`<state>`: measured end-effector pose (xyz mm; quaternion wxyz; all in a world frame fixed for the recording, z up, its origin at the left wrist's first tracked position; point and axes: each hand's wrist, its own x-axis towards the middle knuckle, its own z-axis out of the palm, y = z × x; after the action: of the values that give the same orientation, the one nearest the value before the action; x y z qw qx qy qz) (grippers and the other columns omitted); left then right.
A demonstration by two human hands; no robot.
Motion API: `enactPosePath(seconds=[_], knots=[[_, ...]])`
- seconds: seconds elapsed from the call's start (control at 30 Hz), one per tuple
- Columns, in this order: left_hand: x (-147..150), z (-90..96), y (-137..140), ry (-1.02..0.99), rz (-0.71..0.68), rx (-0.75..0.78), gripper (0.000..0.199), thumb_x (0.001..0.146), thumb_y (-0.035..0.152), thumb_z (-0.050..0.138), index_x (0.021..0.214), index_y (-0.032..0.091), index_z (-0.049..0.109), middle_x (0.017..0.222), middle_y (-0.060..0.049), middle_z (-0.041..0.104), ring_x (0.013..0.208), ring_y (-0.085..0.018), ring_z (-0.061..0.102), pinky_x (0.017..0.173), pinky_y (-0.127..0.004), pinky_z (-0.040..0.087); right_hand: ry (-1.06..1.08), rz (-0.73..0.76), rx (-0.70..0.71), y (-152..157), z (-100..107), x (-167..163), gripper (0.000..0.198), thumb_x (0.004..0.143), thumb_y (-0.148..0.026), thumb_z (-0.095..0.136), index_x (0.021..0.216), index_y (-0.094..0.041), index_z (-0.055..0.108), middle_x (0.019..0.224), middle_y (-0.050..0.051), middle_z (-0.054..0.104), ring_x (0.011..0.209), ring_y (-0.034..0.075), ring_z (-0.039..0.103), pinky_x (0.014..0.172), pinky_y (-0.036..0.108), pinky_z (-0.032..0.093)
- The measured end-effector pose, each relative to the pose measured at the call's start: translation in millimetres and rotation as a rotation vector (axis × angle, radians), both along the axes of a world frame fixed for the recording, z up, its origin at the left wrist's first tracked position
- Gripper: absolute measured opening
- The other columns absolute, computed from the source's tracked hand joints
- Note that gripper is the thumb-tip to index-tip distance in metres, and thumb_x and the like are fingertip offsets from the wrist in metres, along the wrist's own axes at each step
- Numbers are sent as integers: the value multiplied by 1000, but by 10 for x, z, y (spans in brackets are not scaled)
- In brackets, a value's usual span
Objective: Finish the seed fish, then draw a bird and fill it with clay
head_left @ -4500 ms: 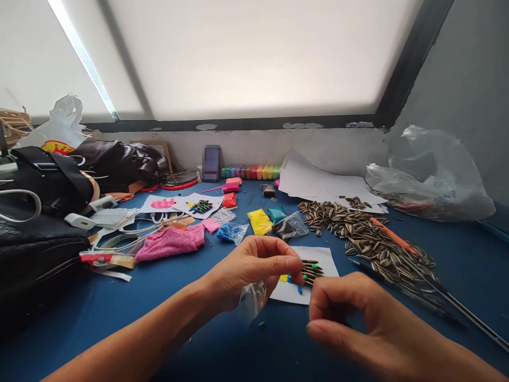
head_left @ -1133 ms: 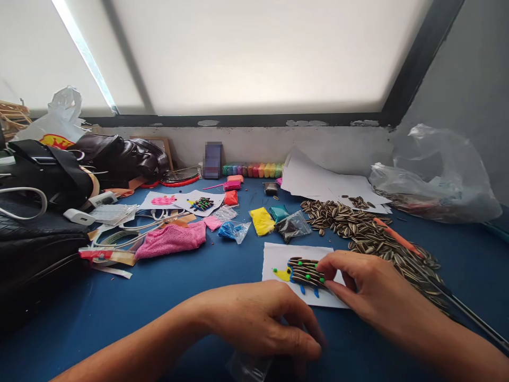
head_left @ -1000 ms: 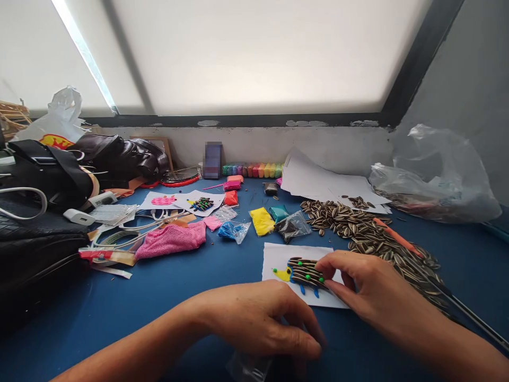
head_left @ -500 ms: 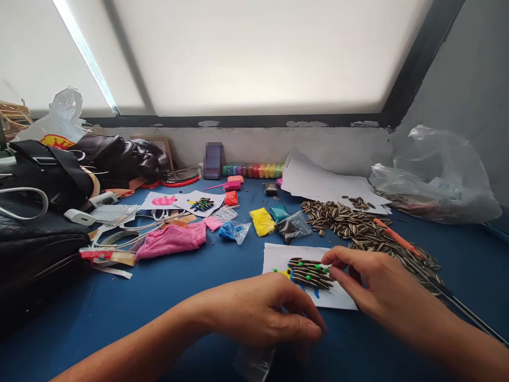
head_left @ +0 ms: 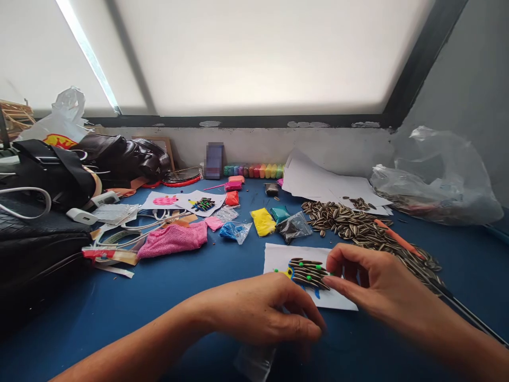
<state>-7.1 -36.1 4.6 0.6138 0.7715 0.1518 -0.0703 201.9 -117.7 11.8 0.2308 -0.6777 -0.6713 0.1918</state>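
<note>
A white sheet of paper [head_left: 274,252] lies in front of me, bearing a picture with rows of striped sunflower seeds [head_left: 308,276], green clay dots, a yellow head and blue parts. At its right side is my right hand [head_left: 363,273], thumb and index fingertips slightly apart at the ends of the seeds. A bit of green shows beside those fingertips. My left hand [head_left: 270,310] hovers over the near edge of the sheet, fingers curled towards the thumb; whatever they hold is hidden. Under it lies a clear plastic bag [head_left: 256,363].
A heap of sunflower seeds [head_left: 342,220] with an orange tool [head_left: 400,239] spreads to the right. Bags of yellow clay [head_left: 262,222], blue clay [head_left: 234,232] and black clay [head_left: 294,227] lie beyond the sheet. A pink cloth [head_left: 173,240] and black bag [head_left: 40,260] are left.
My right thumb and index finger have shifted slightly and moved apart at the right side of the seeds. My left hand stays almost where it was.
</note>
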Motion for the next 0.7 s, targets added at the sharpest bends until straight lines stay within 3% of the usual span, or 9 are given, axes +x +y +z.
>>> enactPosePath(seconds=[0.23,0.43,0.57,0.7], knots=[[-27,75,35,-28,57,24,31,94,33,55,114,16,70,82,-3,73,54,-7,42,49,-15,35,54,-37,36,15,-29,52,22,89,-40,57,91,-24,72,74,-1,70,59,14,57,54,25,42],[-56,103,162,-58,221,74,31,93,34,54,110,15,71,85,-4,72,56,-8,41,50,-19,31,-50,21,-8,29,-8,37,30,92,-41,52,73,-23,67,59,-2,60,53,13,50,49,25,36],[-34,31,236,-16,442,260,27,86,32,61,104,16,72,80,-1,70,59,-9,45,54,-20,34,-33,19,37,42,4,55,25,92,-38,53,82,-24,71,67,0,66,57,15,55,52,26,41],[-22,-23,246,10,546,438,34,79,30,68,111,19,69,101,-2,69,73,-14,55,66,-24,43,8,32,41,51,7,90,23,90,-36,54,90,-26,75,81,1,73,65,17,63,59,28,47]])
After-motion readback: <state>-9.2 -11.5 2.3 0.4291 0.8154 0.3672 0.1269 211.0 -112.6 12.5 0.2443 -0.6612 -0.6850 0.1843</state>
